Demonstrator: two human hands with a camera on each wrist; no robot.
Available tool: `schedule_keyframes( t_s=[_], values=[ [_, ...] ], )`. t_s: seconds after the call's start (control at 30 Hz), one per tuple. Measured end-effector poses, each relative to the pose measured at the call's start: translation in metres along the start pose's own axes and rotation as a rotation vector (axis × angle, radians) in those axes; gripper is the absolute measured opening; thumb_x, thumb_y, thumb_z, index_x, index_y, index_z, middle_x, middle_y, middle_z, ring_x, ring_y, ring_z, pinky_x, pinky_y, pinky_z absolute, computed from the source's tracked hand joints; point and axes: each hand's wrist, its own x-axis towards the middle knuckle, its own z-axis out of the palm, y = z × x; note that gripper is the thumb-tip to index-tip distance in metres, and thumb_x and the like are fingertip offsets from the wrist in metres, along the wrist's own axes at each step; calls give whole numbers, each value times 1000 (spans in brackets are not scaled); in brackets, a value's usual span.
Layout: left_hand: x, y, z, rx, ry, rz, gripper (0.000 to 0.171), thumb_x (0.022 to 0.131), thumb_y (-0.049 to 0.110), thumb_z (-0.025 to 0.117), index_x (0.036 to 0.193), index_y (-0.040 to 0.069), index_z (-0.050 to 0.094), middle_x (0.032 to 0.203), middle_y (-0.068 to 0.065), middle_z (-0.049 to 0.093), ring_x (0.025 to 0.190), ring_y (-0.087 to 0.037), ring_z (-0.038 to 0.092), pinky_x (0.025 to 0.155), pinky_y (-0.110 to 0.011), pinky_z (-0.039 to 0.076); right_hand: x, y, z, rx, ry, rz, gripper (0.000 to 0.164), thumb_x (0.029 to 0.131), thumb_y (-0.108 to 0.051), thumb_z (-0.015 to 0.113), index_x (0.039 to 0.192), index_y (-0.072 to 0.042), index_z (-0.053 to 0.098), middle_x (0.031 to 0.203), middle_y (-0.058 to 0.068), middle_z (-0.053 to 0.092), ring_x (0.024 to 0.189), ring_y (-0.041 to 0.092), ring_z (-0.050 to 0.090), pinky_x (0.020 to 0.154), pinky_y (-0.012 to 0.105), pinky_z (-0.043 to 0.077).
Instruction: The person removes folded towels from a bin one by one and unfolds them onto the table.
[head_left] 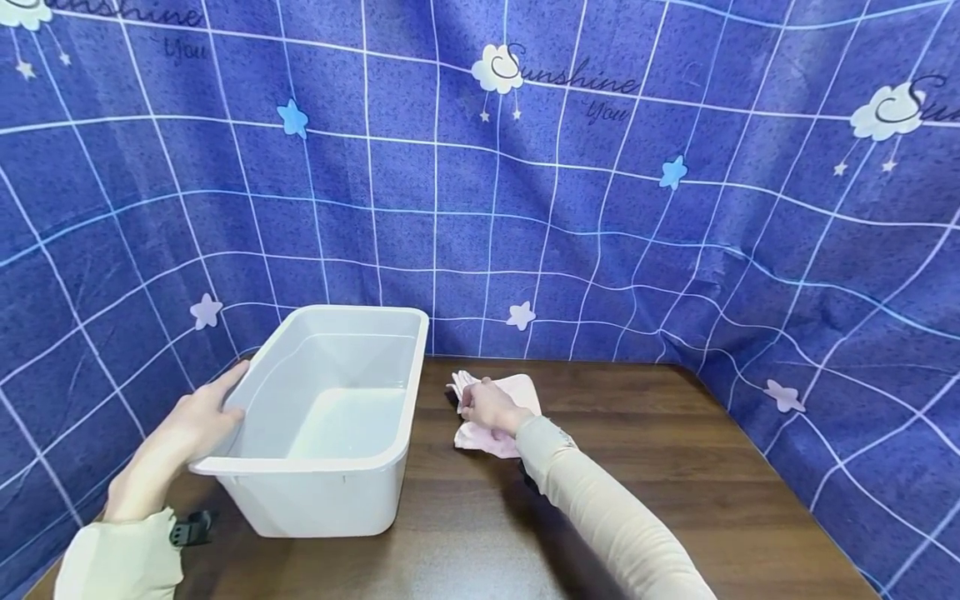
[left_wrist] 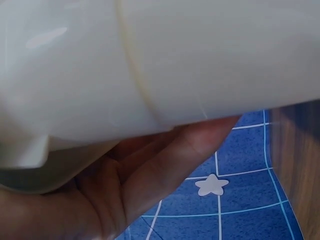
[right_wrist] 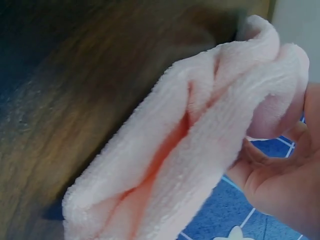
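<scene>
Left of centre, the left hand (head_left: 186, 427) grips the white tub (head_left: 315, 504); just right of mid-frame, the right hand (head_left: 491, 406) pinches a pink cloth (head_left: 521, 388). Gathering it seems the step; the next move needs a steady pinch.

A blue star-patterned curtain (head_left: 465, 187) hangs behind a brown wooden table (head_left: 630, 425)

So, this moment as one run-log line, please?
left fingers: grip white tub by rim; right fingers: hold pink cloth; surface: wooden table
</scene>
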Motion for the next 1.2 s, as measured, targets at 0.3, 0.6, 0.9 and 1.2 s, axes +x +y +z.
schedule_keyframes(
  t_s=[0.3,0.6,0.9,1.2],
  values=[
    [-1,6,-1,26,22,-16,65,95,19,48,148,-6,21,138,-44,33,118,-67,36,95,-71,35,-7,-7,-7,59,-18,-118,26,95,-25,55,105,-10,74,99,3,74,103,24,49,92,40,41],
    [1,41,-1,57,111,79,61,93,20,52,143,-8,32,137,-40,39,122,-60,38,98,-68,34,-15,-5,-15,72,16,-199,38,101,-26,42,117,-3,68,121,10,69,112,32,55,101,42,39],
    [-10,116,21,102,167,212,59,96,28,53,143,-6,38,141,-37,41,129,-54,39,107,-63,30,-24,5,-20,83,54,-205,46,103,-26,33,123,4,60,124,17,65,119,37,57,107,45,37],
    [-30,181,48,95,200,318,56,94,26,57,140,-4,44,139,-30,49,129,-51,43,105,-63,33,-29,19,-21,83,106,-274,56,105,-33,26,120,6,62,117,19,68,113,35,60,106,43,38]
  ],
)
